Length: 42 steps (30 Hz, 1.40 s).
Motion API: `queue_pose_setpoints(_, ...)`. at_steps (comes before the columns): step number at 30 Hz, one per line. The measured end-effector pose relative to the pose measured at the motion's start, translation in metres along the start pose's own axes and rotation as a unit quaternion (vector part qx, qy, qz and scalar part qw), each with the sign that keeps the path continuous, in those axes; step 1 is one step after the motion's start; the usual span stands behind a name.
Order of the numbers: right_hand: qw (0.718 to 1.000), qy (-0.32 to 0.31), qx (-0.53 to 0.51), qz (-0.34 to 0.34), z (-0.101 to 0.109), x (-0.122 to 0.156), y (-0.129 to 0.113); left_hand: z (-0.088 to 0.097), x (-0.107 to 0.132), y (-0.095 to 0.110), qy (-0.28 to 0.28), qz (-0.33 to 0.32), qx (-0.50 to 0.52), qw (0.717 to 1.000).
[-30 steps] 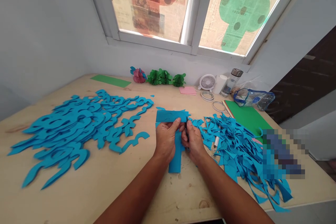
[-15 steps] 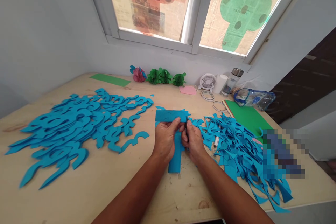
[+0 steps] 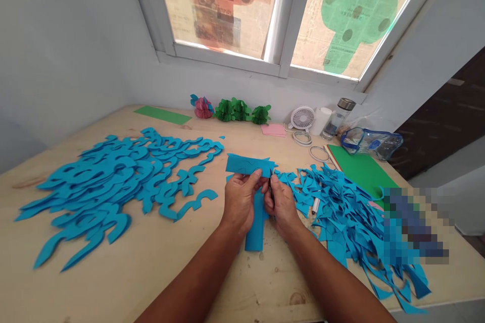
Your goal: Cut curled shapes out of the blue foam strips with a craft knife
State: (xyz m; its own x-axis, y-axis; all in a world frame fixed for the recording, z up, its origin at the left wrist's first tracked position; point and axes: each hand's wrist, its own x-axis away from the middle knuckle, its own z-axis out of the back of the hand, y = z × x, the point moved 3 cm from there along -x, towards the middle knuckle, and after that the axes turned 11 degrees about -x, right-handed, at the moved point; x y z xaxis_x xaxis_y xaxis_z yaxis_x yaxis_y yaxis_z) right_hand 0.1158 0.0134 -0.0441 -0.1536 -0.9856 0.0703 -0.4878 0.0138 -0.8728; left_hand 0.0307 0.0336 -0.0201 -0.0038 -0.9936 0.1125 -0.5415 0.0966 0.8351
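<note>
My left hand (image 3: pixel 239 202) pinches a folded strip of blue paper (image 3: pixel 242 164) with a curved line drawn on it. In my right hand (image 3: pixel 282 204) is a pair of scissors (image 3: pixel 271 184); the dark blades sit at the strip's right end, and the handles are mostly hidden by my fingers. Below both hands another blue paper strip (image 3: pixel 254 234) lies on the table. To the left spreads a pile of wavy blue paper cut-outs (image 3: pixel 125 171). Blue paper scraps (image 3: pixel 341 207) are heaped on the right, close to my right hand.
A white marker (image 3: pixel 315 206) lies among the scraps. Along the back stand green paper ornaments (image 3: pixel 233 110), a small fan (image 3: pixel 302 118) and a glass bottle (image 3: pixel 338 118). Green sheets (image 3: pixel 359 169) and a clear pouch (image 3: pixel 371 144) are at the right.
The paper strip has tilted slightly, its right end lower, at the scissors. Both hands keep their holds. The whole view has shifted a little.
</note>
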Motion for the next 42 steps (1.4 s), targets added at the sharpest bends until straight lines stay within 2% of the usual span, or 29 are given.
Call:
queue_pose_setpoints(15, 0.999, 0.039, 0.018, 0.011, -0.003, 0.003, 0.001, 0.002, 0.003, -0.002, 0.018, 0.011, -0.035, 0.999)
queue_pose_setpoints(22, 0.998, 0.032, 0.044, 0.025, -0.001, 0.002, 0.005, 0.000, 0.005, 0.002, -0.014, -0.017, -0.087, 0.996)
queue_pose_setpoints(35, 0.997, 0.018, 0.072, 0.036, -0.002, 0.003, 0.005, 0.004, 0.001, 0.013, -0.067, 0.007, -0.130, 0.989)
queue_pose_setpoints(40, 0.998, 0.008, 0.057, 0.030, -0.003, 0.004, 0.004, 0.007, -0.001, 0.014, -0.049, 0.005, -0.139, 0.989)
queue_pose_setpoints(42, 0.998, 0.009, 0.055, 0.031, -0.003, 0.005, 0.003, 0.006, -0.001, 0.014, -0.067, 0.010, -0.140, 0.988)
